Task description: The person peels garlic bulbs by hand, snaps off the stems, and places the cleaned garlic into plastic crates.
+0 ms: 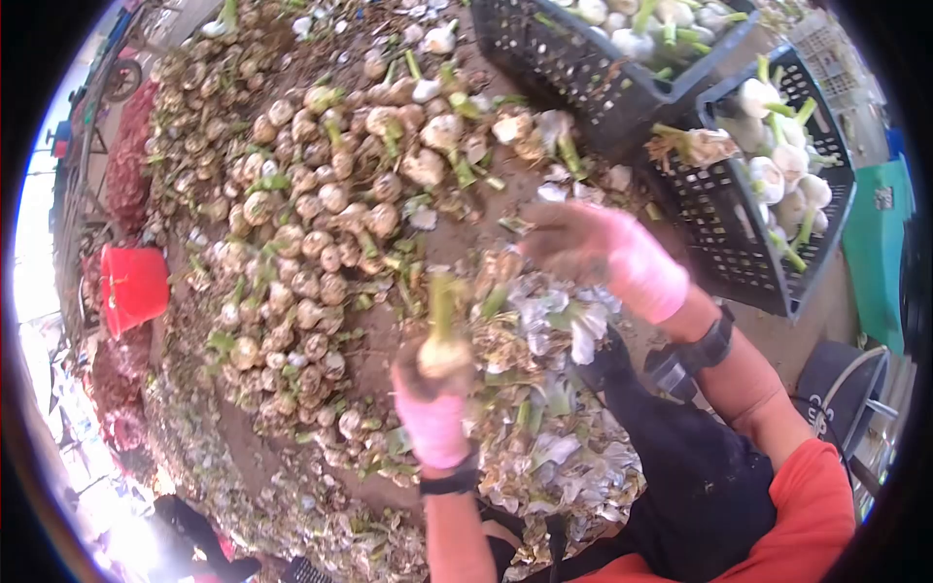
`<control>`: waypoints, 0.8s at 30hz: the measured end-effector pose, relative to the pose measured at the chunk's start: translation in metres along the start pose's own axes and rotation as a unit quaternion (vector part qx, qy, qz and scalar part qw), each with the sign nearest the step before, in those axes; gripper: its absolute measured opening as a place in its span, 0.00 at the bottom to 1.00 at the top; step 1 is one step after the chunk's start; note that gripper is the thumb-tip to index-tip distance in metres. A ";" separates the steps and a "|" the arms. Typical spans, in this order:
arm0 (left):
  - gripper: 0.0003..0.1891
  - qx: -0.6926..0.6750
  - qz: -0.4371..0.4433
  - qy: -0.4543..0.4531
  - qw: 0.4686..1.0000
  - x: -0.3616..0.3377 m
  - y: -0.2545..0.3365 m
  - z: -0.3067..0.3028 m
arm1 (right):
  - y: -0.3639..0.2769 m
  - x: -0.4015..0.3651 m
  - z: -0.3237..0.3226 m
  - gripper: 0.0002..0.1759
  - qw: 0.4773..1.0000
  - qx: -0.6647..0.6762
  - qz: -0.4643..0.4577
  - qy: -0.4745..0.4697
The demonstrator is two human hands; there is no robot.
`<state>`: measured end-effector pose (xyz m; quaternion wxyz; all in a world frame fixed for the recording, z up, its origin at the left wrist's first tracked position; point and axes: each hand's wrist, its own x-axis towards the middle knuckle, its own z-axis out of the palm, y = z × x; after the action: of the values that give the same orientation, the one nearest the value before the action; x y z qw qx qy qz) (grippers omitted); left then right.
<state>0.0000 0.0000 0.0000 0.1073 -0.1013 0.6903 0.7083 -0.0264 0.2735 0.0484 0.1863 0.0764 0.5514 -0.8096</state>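
Note:
My left hand, in a pink glove with dirty fingers, is closed around a garlic bulb with its green stem pointing up. The bulb is slightly blurred. Off to the right, my right hand wears a matching pink glove and is smeared by motion. Its fingers stretch leftward and look apart, with nothing visible in them. Loose peeled garlic skins lie below it. Beyond my left hand spreads a large pile of untrimmed garlic bulbs with soil and stems on them.
Two black plastic crates, a rear crate and a nearer crate, hold cleaned white garlic. A red bucket and red mesh sacks line the left side. At the right stand a green container and a dark bucket.

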 end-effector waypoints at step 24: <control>0.35 -0.045 -0.037 0.010 0.998 -0.025 0.017 0.057 | 0.056 0.015 0.043 0.20 0.992 -0.104 -0.032 -0.070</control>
<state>0.0194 0.0561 0.0249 0.1214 -0.1384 0.6544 0.7334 -0.0146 0.2129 0.0111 0.2056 -0.0183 0.6206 -0.7565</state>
